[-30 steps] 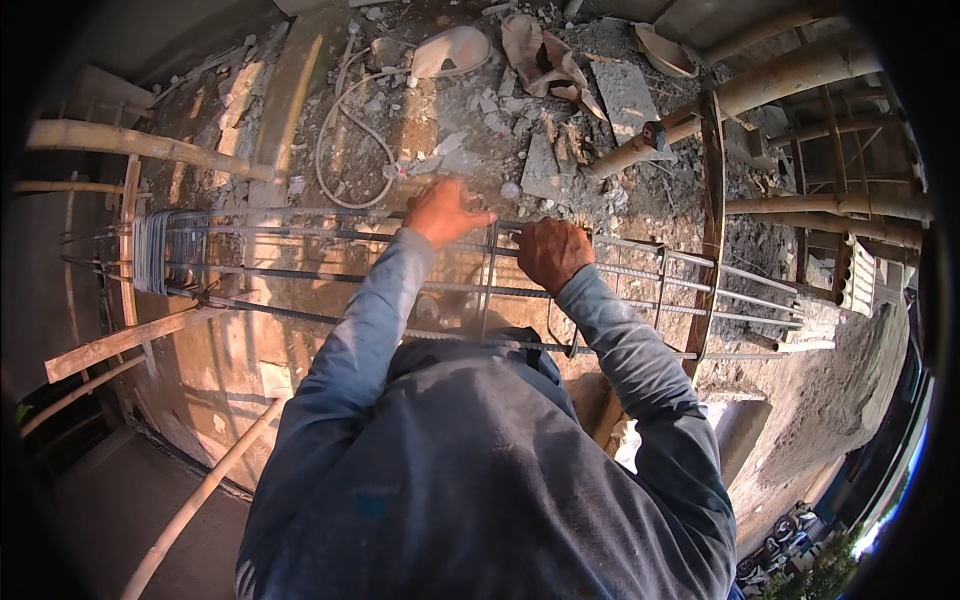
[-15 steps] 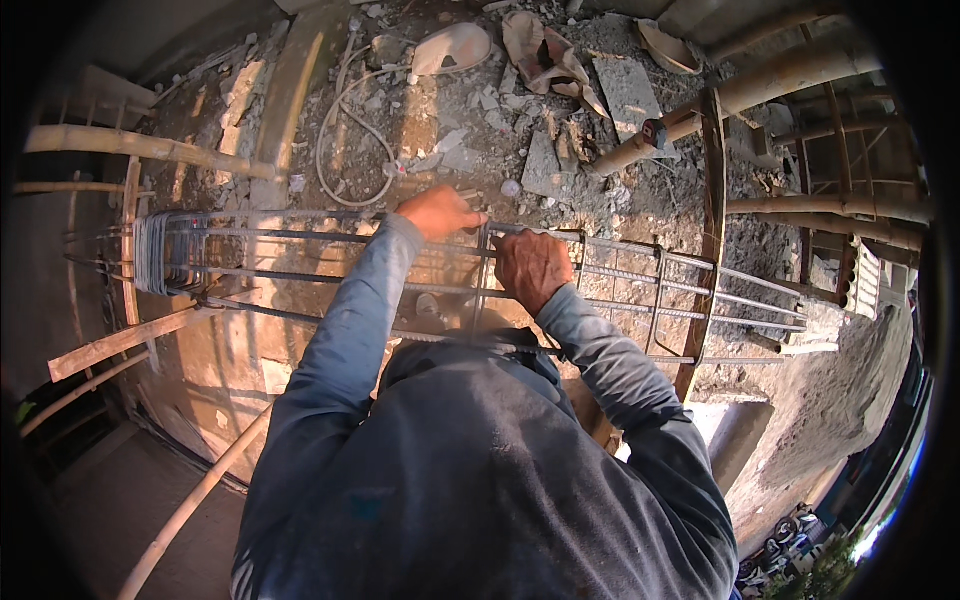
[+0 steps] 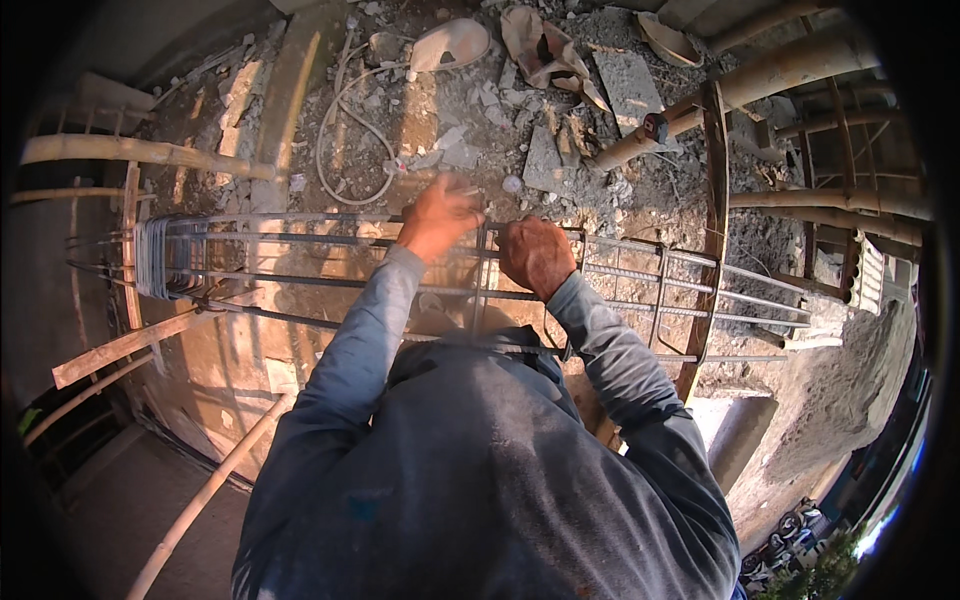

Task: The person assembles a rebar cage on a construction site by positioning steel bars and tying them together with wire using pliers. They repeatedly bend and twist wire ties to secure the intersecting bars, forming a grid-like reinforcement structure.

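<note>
A long rebar cage (image 3: 300,279) of ribbed bars lies across in front of me, from left to right. My left hand (image 3: 438,217) is over its far top bar, left of a square stirrup (image 3: 478,285); its fingers are smeared by motion. Just right of that stirrup, my right hand (image 3: 537,257) is closed in a fist at the far top bar, with its knuckles up. What its fingers hold is hidden beneath them. A bunch of stirrups (image 3: 152,258) hangs together around the bars at the cage's left end.
Wooden posts (image 3: 713,200) and bamboo poles (image 3: 150,152) stand around the cage. Beyond it lies rubble with a looped hose (image 3: 325,165), a torn sack (image 3: 540,45) and a concrete slab (image 3: 628,88). A bamboo pole (image 3: 210,490) slants up from the lower left.
My left hand has lifted slightly and its fingers have blurred in motion, where they were pinched together near the stirrup. My right hand has stayed at the bar, turning a little.
</note>
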A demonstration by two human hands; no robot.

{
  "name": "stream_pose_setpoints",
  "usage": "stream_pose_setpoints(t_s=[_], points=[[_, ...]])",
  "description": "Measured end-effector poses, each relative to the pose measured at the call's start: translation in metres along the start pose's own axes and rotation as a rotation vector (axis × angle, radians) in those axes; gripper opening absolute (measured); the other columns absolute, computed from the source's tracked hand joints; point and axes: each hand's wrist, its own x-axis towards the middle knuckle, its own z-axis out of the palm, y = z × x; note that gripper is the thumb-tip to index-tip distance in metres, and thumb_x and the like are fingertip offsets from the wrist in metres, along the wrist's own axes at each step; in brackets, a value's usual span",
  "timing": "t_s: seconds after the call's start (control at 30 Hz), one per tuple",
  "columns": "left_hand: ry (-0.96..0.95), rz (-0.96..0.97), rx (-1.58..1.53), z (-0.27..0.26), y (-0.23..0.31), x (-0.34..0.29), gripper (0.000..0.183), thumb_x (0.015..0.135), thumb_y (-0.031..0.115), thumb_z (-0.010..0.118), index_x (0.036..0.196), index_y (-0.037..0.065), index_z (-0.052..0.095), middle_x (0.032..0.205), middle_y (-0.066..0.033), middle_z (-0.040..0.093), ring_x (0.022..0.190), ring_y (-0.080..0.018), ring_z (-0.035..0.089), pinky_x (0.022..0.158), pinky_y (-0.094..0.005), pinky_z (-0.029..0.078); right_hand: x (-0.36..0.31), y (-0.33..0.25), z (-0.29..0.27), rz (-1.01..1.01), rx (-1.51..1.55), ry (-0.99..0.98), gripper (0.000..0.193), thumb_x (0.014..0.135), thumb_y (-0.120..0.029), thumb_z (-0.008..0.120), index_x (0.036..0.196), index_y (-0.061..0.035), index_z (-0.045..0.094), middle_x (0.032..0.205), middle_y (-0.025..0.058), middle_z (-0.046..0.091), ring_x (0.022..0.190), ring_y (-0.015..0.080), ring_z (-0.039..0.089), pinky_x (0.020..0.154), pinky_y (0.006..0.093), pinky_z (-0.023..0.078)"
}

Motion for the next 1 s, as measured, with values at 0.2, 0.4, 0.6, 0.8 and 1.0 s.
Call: stream_pose_setpoints(t_s=[0.2, 0.4, 0.6, 0.8, 1.0], points=[[0.012, 0.095, -0.104, 0.007, -0.003, -0.006, 0.058, 0.085, -0.006, 0.076, 0.135, 0.004, 0.048, 0.108, -0.0135, 0.074, 0.104, -0.0213, 0.070, 0.090, -0.0322, 0.057, -0.007, -0.001, -0.010, -0.020, 0.184, 0.144, 0.012, 0.084, -0.017, 0.063, 0.082, -0.0081, 0.072, 0.078, 0.0162, 0.070, 0.081, 0.0319, 0.071, 0.069, 0.0446, 0.057], [0.126, 0.156, -0.079, 0.016, -0.001, -0.012, 0.056, 0.084, -0.005, 0.074, 0.136, -0.001, 0.053, 0.102, -0.0101, 0.077, 0.098, -0.0190, 0.074, 0.085, -0.0296, 0.059, -0.001, 0.004, -0.011, -0.134, 0.033, 0.127, 0.011, 0.084, -0.017, 0.064, 0.084, -0.0083, 0.069, 0.075, 0.0142, 0.067, 0.076, 0.0330, 0.069, 0.067, 0.0467, 0.055], [0.054, 0.123, 0.031, 0.012, -0.012, -0.006, 0.053, 0.086, -0.001, 0.075, 0.137, -0.002, 0.060, 0.109, -0.0134, 0.076, 0.102, -0.0227, 0.073, 0.088, -0.0313, 0.058, 0.000, 0.000, 0.000, -0.177, 0.096, 0.302, 0.011, 0.087, -0.017, 0.061, 0.079, -0.0099, 0.064, 0.071, 0.0138, 0.064, 0.069, 0.0335, 0.065, 0.064, 0.0472, 0.052], [-0.173, -0.005, 0.274, -0.010, 0.004, 0.011, 0.037, 0.086, 0.011, 0.079, 0.120, -0.001, 0.074, 0.112, -0.0170, 0.075, 0.107, -0.0257, 0.071, 0.094, -0.0352, 0.056, -0.004, -0.004, -0.002, -0.128, 0.005, 0.282, 0.011, 0.088, -0.015, 0.061, 0.078, -0.0107, 0.063, 0.068, 0.0123, 0.062, 0.068, 0.0329, 0.064, 0.063, 0.0464, 0.050], [-0.213, 0.066, 0.483, -0.017, 0.034, 0.011, 0.027, 0.083, 0.015, 0.082, 0.106, 0.002, 0.079, 0.105, -0.0186, 0.076, 0.105, -0.0284, 0.071, 0.091, -0.0383, 0.055, -0.003, -0.005, -0.007, -0.117, 0.025, 0.269, 0.011, 0.087, -0.017, 0.062, 0.080, -0.0110, 0.068, 0.071, 0.0132, 0.068, 0.068, 0.0335, 0.069, 0.062, 0.0451, 0.053]])
